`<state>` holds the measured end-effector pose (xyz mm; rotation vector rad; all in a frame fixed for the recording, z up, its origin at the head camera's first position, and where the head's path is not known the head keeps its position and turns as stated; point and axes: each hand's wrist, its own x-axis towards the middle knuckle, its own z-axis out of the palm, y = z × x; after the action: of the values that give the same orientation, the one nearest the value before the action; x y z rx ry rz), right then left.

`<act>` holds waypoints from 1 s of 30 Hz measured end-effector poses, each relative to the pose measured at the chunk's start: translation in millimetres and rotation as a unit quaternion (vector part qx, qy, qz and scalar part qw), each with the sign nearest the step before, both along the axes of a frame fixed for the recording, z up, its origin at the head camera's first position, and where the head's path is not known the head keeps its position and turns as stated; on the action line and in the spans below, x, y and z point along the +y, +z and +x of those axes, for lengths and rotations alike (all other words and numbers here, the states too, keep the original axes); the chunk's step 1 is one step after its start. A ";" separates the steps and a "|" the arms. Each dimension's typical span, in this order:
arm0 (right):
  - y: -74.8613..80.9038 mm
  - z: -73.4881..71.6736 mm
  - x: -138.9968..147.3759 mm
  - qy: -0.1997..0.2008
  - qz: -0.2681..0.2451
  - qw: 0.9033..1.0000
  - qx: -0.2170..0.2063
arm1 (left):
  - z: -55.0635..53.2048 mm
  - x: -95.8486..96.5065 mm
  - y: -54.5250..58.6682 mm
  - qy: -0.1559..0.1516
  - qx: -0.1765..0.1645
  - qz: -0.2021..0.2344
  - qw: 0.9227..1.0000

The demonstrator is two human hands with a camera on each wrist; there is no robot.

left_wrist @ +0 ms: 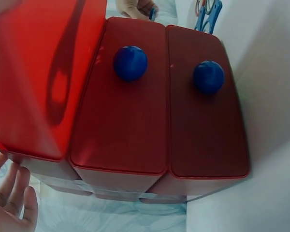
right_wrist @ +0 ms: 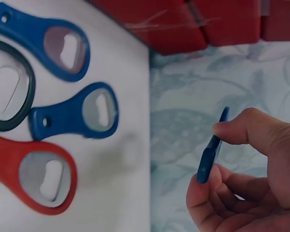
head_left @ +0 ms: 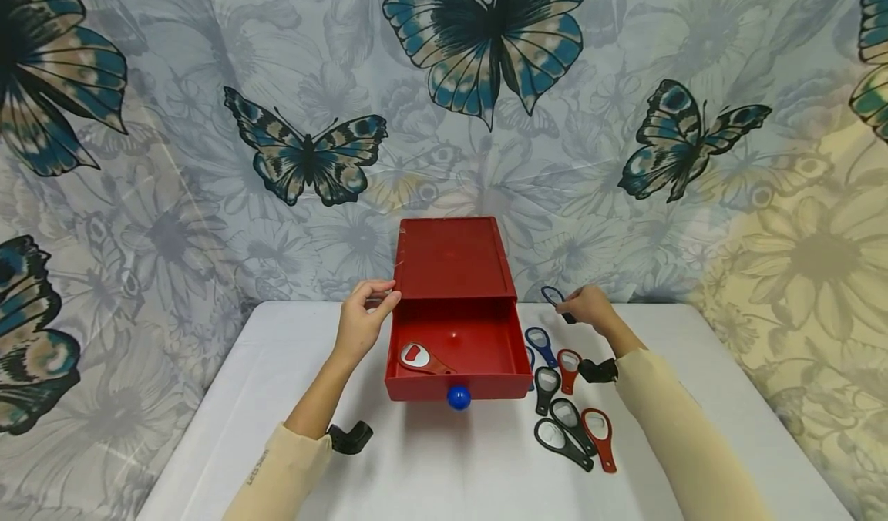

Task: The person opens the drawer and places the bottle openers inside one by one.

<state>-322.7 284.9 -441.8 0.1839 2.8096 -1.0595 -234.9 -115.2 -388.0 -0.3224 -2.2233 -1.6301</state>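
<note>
A blue bottle opener (right_wrist: pixel 210 157) is pinched between the thumb and fingers of my right hand (head_left: pixel 590 308), past the table's back edge. My left hand (head_left: pixel 364 317) touches the left side of the red drawer cabinet (head_left: pixel 454 259), its fingers loosely bent. The cabinet's top drawer (head_left: pixel 426 388) is pulled out, and a red bottle opener (head_left: pixel 435 364) lies inside at the left. To the right of the cabinet lie several more openers, among them a blue opener (right_wrist: pixel 77 112), a red opener (head_left: pixel 600 438) and a black opener (head_left: pixel 565 444).
Below the pulled-out drawer are two closed drawers with blue knobs (left_wrist: pixel 209 77). Another blue knob (head_left: pixel 459 398) is on the open drawer's front. The white table (head_left: pixel 291 367) ends just in front of a butterfly-patterned cloth (head_left: pixel 444 166).
</note>
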 end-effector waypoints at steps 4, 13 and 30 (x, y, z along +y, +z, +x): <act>7.8 0.1 -4.5 0.003 0.003 1.000 0.011 | -6.9 -2.5 -7.5 0.009 0.001 -0.018 1.000; 38.3 7.7 -22.6 0.029 -0.026 0.998 0.042 | -15.0 -8.3 -19.7 0.008 0.032 -0.030 0.999; 96.7 29.2 -55.2 0.077 -0.084 0.989 0.099 | -17.4 -13.1 -18.4 0.005 0.060 -0.033 0.998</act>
<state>-293.5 229.7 -345.1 -0.1623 2.8254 -1.3353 -252.4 -128.3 -406.3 -0.4151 -2.1884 -1.4946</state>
